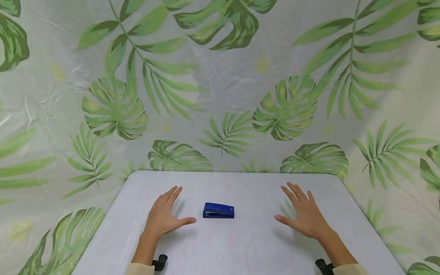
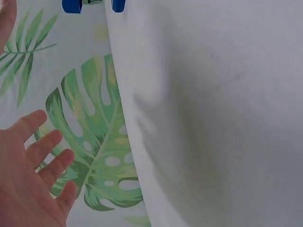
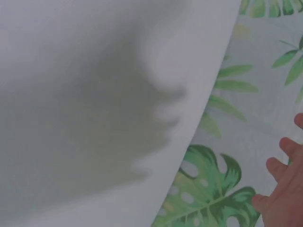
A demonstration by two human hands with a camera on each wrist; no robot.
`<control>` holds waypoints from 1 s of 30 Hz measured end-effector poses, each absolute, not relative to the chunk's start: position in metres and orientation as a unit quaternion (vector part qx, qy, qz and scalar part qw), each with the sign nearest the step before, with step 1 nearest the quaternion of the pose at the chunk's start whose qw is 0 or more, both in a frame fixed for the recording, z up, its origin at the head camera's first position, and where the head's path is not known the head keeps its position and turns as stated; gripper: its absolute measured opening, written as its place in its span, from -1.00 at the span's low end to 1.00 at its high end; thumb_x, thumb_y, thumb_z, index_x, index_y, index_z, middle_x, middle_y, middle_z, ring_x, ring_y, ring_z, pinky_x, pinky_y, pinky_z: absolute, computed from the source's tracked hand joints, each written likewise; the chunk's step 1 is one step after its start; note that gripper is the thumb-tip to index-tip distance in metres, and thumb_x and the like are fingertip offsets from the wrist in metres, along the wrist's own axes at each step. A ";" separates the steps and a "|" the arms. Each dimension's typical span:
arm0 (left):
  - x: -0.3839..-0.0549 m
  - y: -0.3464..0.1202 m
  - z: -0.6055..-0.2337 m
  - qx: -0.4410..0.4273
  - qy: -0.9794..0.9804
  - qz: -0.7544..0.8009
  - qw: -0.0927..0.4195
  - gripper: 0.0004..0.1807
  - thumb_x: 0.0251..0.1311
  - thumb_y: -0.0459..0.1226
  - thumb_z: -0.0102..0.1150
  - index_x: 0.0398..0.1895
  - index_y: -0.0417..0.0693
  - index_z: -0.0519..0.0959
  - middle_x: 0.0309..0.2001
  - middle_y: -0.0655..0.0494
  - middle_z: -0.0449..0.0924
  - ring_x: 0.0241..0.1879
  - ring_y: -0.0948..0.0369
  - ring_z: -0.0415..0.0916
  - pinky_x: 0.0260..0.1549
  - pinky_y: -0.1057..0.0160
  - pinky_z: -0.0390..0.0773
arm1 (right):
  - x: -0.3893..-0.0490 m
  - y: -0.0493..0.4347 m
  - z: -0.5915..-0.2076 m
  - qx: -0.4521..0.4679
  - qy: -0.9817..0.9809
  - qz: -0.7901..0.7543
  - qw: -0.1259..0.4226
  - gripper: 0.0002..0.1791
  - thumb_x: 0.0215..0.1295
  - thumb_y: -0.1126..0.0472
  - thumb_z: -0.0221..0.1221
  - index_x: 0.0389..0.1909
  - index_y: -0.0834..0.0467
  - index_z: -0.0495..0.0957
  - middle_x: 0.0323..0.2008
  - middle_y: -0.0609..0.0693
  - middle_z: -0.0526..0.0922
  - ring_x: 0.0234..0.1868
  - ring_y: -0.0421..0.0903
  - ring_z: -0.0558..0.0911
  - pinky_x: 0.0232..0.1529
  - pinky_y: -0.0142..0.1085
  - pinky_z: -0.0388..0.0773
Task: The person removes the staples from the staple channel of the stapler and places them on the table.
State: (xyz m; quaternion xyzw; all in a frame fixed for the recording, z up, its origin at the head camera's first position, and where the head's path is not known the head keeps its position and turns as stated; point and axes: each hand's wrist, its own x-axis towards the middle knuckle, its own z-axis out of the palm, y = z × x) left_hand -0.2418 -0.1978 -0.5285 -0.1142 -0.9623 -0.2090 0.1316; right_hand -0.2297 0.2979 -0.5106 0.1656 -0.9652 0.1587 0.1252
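Note:
A blue stapler (image 1: 219, 211) lies on the white table, between the two hands in the head view. To its left, my left hand (image 1: 166, 215) hovers with fingers spread and the thumb pointing toward the stapler, not touching it. Farther off on the right, my right hand (image 1: 303, 214) is held in the air, fingers apart and holding nothing. In the left wrist view, part of the stapler (image 2: 72, 5) shows at the top edge, and the left hand (image 2: 35, 175) is at the lower left. The right wrist view catches only some fingers of the right hand (image 3: 284, 184).
The white table (image 1: 240, 248) has a straight far edge and rounded far corners. Behind it hangs a leaf-patterned curtain (image 1: 227, 88). A black strap device (image 1: 160, 262) sits at the left wrist, another black device (image 1: 324, 266) at the right. Both hands cast shadows on the tabletop.

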 end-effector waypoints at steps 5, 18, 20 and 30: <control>-0.244 -0.185 -0.535 -0.114 -0.960 -0.229 0.119 0.37 -0.29 0.61 0.30 0.65 0.31 0.10 0.60 0.06 0.19 0.52 -0.12 0.25 0.41 -0.31 0.29 | -0.236 0.280 -0.512 0.177 -0.959 0.173 0.135 0.13 0.17 -0.47 0.27 0.64 -0.05 0.09 0.63 0.11 0.10 0.61 0.29 0.09 0.57 0.36 -0.21; -0.256 -0.163 -0.553 -0.131 -0.948 -0.266 0.111 0.39 -0.41 0.63 0.34 0.61 0.31 0.21 0.55 0.10 0.30 0.50 -0.03 0.28 0.35 -0.27 0.40 | -0.252 0.219 -0.520 0.207 -0.952 0.187 0.126 0.08 0.18 -0.51 0.22 0.62 -0.06 0.15 0.60 0.04 0.20 0.61 0.11 0.18 0.57 0.30 -0.04; -0.259 -0.161 -0.555 -0.132 -0.946 -0.279 0.100 0.38 -0.41 0.63 0.35 0.61 0.34 0.21 0.55 0.11 0.30 0.52 -0.02 0.26 0.37 -0.26 0.39 | -0.255 0.209 -0.522 0.210 -0.951 0.191 0.123 0.06 0.21 -0.51 0.20 0.61 -0.06 0.16 0.60 0.02 0.22 0.60 0.09 0.20 0.58 0.26 -0.02; -0.265 -0.149 -0.561 -0.146 -0.924 -0.350 0.057 0.26 -0.34 0.41 0.57 0.55 0.23 0.34 0.50 0.05 0.37 0.50 -0.07 0.28 0.36 -0.30 0.39 | -0.262 0.164 -0.530 0.220 -0.945 0.214 0.114 -0.08 0.28 -0.40 0.23 0.56 -0.04 0.28 0.54 0.03 0.33 0.52 0.12 0.35 0.49 0.22 0.27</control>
